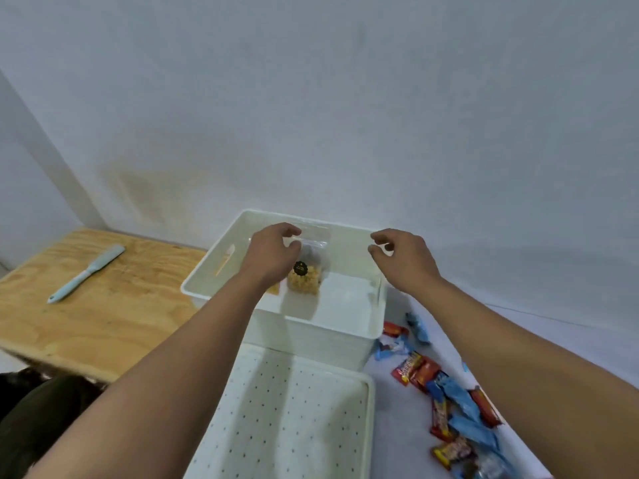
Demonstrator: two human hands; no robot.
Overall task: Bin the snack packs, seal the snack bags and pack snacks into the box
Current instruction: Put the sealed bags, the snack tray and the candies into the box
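Note:
A clear zip bag of pale yellow snack (306, 271) with a round black label hangs inside the white plastic box (345, 326). My left hand (273, 254) pinches the bag's top edge between thumb and fingers. My right hand (403, 257) hovers over the box's right side, fingers loosely curled, holding nothing. Several red and blue snack packs (446, 399) lie scattered on the white surface to the right of the box.
A white perforated tray or bin (366, 385) sits in front of the box, close to me. On the left a plywood board (103, 305) carries a light blue spatula (86, 273). A pale wall rises right behind the box.

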